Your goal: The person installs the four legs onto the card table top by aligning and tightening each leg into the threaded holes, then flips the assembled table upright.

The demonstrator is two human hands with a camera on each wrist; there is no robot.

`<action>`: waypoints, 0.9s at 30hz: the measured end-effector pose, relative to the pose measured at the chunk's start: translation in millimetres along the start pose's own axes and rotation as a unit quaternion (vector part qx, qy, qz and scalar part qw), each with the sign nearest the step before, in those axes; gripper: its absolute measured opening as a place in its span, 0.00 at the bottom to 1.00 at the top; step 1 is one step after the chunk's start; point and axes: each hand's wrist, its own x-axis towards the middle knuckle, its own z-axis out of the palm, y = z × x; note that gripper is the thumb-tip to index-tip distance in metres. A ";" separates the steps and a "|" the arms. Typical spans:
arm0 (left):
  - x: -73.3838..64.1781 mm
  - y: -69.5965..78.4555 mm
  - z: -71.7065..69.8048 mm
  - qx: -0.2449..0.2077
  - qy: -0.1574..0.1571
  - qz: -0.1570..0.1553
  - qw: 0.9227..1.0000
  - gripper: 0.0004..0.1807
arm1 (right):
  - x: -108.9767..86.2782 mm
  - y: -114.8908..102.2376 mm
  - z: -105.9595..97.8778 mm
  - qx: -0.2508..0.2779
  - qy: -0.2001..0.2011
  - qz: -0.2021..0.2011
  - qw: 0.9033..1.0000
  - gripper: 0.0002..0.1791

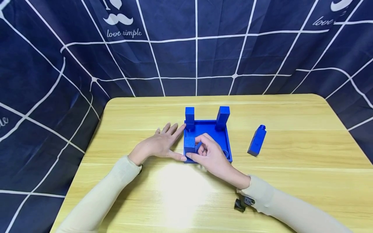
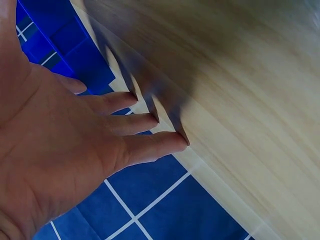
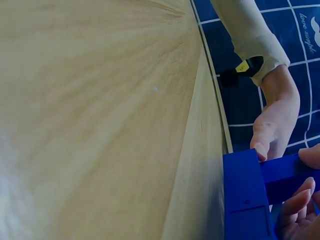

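A blue square tray (image 1: 207, 128) with raised edges lies on the table. At its near left corner stands a blue square post (image 1: 189, 144), which my right hand (image 1: 215, 158) pinches between thumb and fingers. The same post (image 3: 285, 172) shows in the right wrist view, rising from the tray's corner. My left hand (image 1: 160, 144) is spread with straight fingers along the tray's left side, index fingertip and thumb at its edge. Two more posts, one back left (image 1: 190, 115) and one back right (image 1: 223, 116), stand upright. The near right corner has a round threaded socket (image 1: 226, 153), partly behind my right hand.
A loose blue post (image 1: 256, 141) with a threaded end lies to the right of the tray. The wooden table (image 1: 291, 145) ends at a dark blue curtain (image 1: 215, 61) with white lines behind and at the sides.
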 end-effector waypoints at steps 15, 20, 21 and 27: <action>2.3 -0.1 -2.6 -0.005 -0.009 -0.007 1.000 0.74 | -1.2 -3.0 0.6 0.015 0.001 0.026 1.000 0.18; 2.2 0.0 -3.0 -0.007 -0.009 -0.007 1.000 0.74 | -0.5 -1.6 -0.3 0.023 -0.004 0.028 0.999 0.19; 2.2 0.2 -3.2 -0.007 -0.010 -0.007 1.000 0.74 | -0.3 -1.0 -0.7 0.025 -0.006 0.031 0.999 0.20; 1.7 1.6 -5.4 -0.006 -0.014 -0.009 1.000 0.74 | -1.3 -2.0 -6.0 0.040 -0.027 0.042 0.998 0.21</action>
